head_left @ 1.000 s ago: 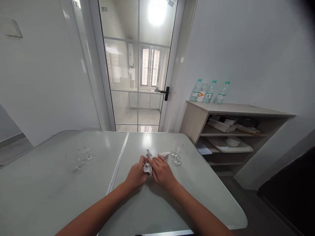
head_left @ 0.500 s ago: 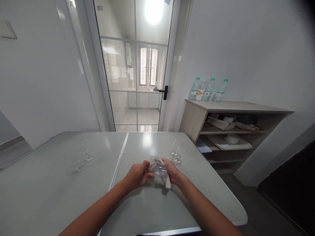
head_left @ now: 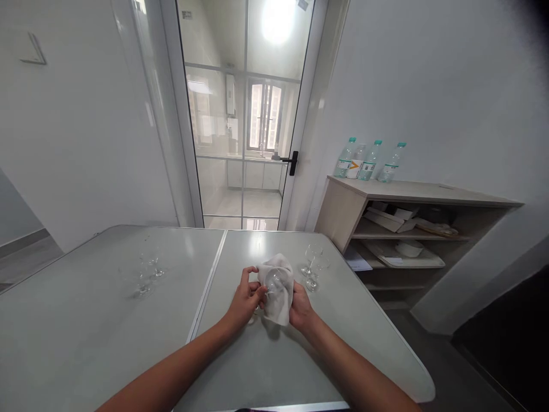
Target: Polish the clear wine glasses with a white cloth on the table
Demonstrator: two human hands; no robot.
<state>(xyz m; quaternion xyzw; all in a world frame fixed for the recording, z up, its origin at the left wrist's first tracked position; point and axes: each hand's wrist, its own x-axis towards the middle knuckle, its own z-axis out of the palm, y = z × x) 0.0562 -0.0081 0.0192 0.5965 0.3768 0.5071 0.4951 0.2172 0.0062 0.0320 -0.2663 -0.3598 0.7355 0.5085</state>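
Note:
A clear wine glass point(head_left: 273, 280) is held above the table, tilted, with its bowl against a white cloth point(head_left: 281, 313). My left hand point(head_left: 244, 302) is closed on the glass, its thumb and fingers near the lower bowl and stem. Part of the glass's foot shows below that hand. My right hand point(head_left: 302, 308) grips the cloth from the right side, behind and around the bowl. The cloth hides most of the right fingers. Just beyond my right hand, two stemmed glasses point(head_left: 312, 282) stand upright on the table.
More stemmed glasses point(head_left: 143, 290) stand on the left half of the pale table point(head_left: 240, 366). A metal seam point(head_left: 209, 273) divides the tabletop. At the right, a wooden shelf unit point(head_left: 343, 209) bears several plastic bottles point(head_left: 368, 163). Behind the table is a glazed door point(head_left: 244, 189).
The cloth has been raised and spread more around the bowl, and the glass has turned within it. My left fingers have shifted upward. The view has swung slightly left.

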